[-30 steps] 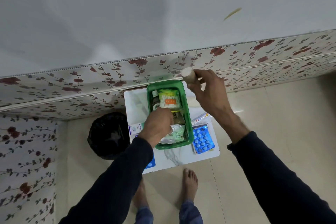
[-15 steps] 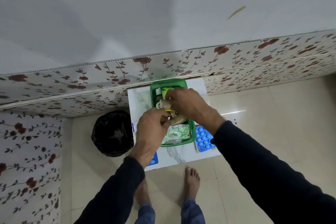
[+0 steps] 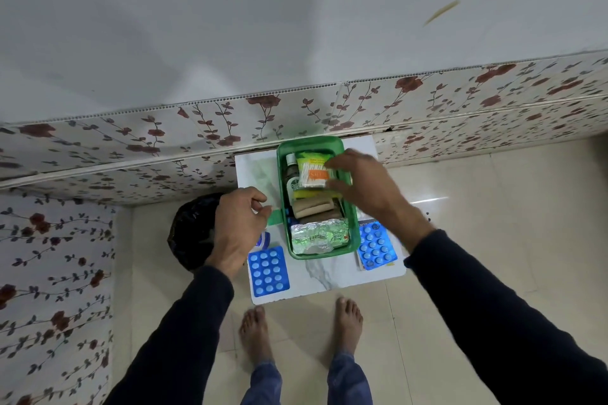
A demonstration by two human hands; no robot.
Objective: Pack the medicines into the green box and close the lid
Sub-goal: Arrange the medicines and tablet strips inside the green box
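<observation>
The green box [image 3: 282, 174] stands open on a small white marble-look table [image 3: 329, 278]. Inside it lie a dark bottle [image 3: 291, 176], a cotton swab pack [image 3: 312, 173], beige bandage rolls [image 3: 312, 207] and a green foil packet [image 3: 319, 237]. My right hand [image 3: 365, 187] hovers over the box's right side with its fingers spread, fingertips at the swab pack, gripping nothing. Just left of the box is my left hand [image 3: 237, 223], its fingers curled and empty. One blue blister pack [image 3: 268, 270] lies left of the box, another [image 3: 375, 245] to its right.
A white item with a blue label [image 3: 263, 240] lies partly under my left hand. On the floor left of the table sits a black bin bag [image 3: 187, 233]. The table stands against a floral wall panel [image 3: 296, 115]. My bare feet [image 3: 256, 332] are at the table's front edge.
My right hand brought a beige roll down into the box and let go of it. My left hand came out of the box and moved to the left.
</observation>
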